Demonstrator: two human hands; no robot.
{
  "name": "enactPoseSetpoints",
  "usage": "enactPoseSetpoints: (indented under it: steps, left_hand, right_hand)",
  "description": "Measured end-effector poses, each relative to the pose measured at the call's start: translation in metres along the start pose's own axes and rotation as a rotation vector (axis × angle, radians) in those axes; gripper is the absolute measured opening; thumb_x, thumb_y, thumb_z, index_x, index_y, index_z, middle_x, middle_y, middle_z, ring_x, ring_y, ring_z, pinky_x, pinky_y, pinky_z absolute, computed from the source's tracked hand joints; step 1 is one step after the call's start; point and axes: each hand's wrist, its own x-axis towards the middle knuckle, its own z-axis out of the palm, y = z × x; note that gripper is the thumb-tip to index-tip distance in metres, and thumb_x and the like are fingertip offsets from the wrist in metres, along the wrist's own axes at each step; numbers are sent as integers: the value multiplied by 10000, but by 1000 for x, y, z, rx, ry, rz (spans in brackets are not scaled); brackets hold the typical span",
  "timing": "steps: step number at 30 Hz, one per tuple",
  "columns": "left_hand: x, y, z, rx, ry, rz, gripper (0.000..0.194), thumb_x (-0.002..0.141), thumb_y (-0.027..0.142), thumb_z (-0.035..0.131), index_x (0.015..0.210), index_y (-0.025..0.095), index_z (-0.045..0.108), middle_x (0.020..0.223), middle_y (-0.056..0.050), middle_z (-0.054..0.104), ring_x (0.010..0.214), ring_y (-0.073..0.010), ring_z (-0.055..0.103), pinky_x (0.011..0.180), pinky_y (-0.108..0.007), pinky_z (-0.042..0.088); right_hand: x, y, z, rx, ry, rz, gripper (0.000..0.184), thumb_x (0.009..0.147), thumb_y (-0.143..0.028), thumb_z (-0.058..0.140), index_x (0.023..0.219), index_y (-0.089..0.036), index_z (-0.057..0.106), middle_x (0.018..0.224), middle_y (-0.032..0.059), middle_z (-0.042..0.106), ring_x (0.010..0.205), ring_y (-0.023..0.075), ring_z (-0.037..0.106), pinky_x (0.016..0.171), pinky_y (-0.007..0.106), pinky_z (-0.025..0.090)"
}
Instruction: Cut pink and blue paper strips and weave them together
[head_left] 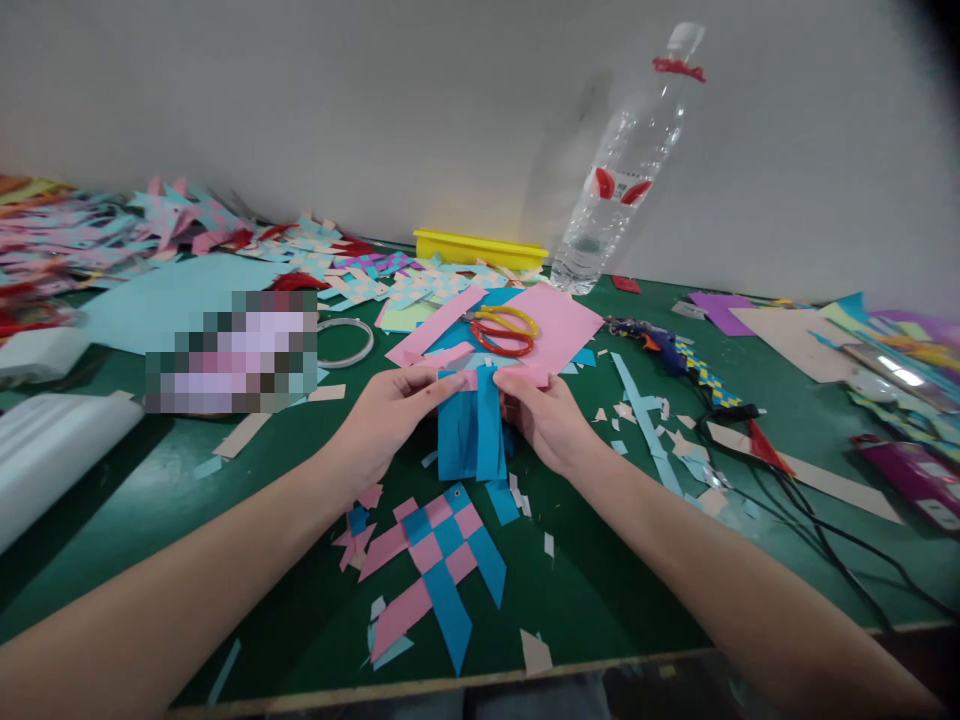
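Blue paper strips [459, 435] hang down between my two hands, with a pink paper strip [469, 380] running across their top. My left hand [401, 405] pinches the left side of this strip work between thumb and fingers. On the other side my right hand [546, 415] pinches the pink strip near the right blue strip. Below them on the table lies a woven pink and blue paper fish [442, 545]. Scissors with yellow and red handles [504, 332] rest on pink paper [559, 320] just beyond my hands.
A clear plastic bottle [619, 180] stands by the wall, right of a yellow holder [480, 248]. Paper scraps and woven strips pile up at the left back. Black cables [817, 530] and a purple device [911, 480] lie on the right. A roll of clear tape [346, 342] sits left.
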Motion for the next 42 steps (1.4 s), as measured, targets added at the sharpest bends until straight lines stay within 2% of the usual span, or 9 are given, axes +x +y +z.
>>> enactPoseSetpoints:
  steps: [3, 8, 15, 21, 26, 34, 39, 42]
  left_hand:
    - [0, 0, 0, -7, -3, 2, 325, 708, 501, 729, 730, 179, 696, 687, -6, 633, 651, -150, 579, 655, -270, 483]
    - [1, -2, -1, -3, -5, -9, 323, 714, 500, 724, 824, 196, 727, 763, -27, 681, 694, -166, 606, 664, -276, 491]
    - [1, -1, 0, -11, -5, 7, 281, 722, 461, 733, 849, 211, 747, 857, -44, 723, 785, -188, 636, 735, -299, 503]
    - [2, 0, 1, -58, 7, -15, 264, 694, 436, 760, 840, 216, 748, 852, -35, 717, 785, -184, 631, 735, -292, 500]
    - [2, -4, -1, -46, -14, -29, 271, 701, 451, 754, 785, 196, 722, 817, -27, 691, 773, -166, 601, 748, -288, 489]
    - [1, -2, -2, -55, -19, -34, 309, 715, 468, 742, 819, 178, 708, 786, -16, 656, 744, -156, 577, 707, -283, 494]
    - [3, -5, -4, -28, 34, 22, 301, 729, 462, 730, 849, 187, 712, 799, -20, 662, 771, -166, 590, 706, -281, 492]
    - [4, -6, -5, 1, 55, 70, 295, 734, 459, 723, 838, 184, 708, 795, -23, 665, 770, -176, 600, 704, -287, 490]
  right_hand:
    - [-1, 0, 0, -34, -17, -34, 247, 687, -383, 758, 642, -196, 603, 574, -28, 559, 557, 116, 490, 584, 286, 410]
    - [-1, 0, -1, -102, -24, -63, 260, 706, -407, 741, 638, -193, 609, 583, -20, 555, 570, 120, 498, 613, 298, 436]
    - [-1, 0, -1, -31, -18, -56, 231, 678, -378, 768, 711, -189, 639, 646, -10, 606, 598, 121, 539, 642, 296, 463]
    - [0, -1, -1, -22, 21, -21, 258, 652, -393, 777, 733, -186, 646, 669, -6, 629, 610, 127, 566, 680, 316, 486]
    - [1, -1, -2, 7, 31, -49, 223, 659, -374, 781, 722, -192, 669, 664, 4, 627, 620, 140, 573, 664, 322, 500]
    - [2, 2, -3, -13, 47, -73, 244, 654, -390, 786, 722, -184, 673, 664, 1, 650, 604, 131, 578, 651, 302, 502]
    - [1, -2, -1, -23, -10, -50, 273, 713, -464, 719, 732, -196, 669, 657, 4, 645, 618, 138, 593, 640, 289, 503]
    - [-2, -3, 1, -33, -80, -19, 275, 711, -457, 726, 816, -206, 688, 751, 14, 686, 710, 163, 638, 686, 304, 521]
